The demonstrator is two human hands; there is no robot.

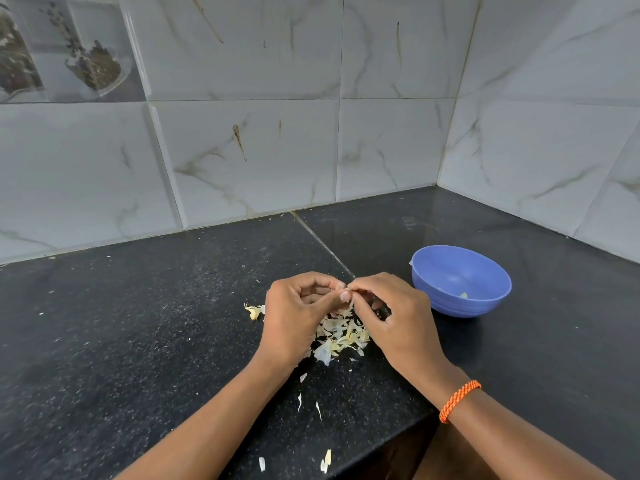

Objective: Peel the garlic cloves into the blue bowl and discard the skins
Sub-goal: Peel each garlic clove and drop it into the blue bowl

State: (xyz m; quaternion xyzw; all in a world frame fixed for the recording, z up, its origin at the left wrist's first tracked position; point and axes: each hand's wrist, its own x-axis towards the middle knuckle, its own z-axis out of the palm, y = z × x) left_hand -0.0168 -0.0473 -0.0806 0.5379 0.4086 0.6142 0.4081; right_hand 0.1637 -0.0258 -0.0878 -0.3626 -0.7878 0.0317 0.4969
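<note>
Pinching a garlic clove (343,289) between them, the left hand (298,320) and right hand (391,313) meet fingertip to fingertip above a heap of garlic skins (341,341) on the black granite counter (138,323). Just right of them stands the blue bowl (460,280), a pale bit inside. Another unpeeled clove (254,310) lies left. Bare counter spreads leftward; its front edge drops off below the right wrist's orange bracelet (459,400).
</note>
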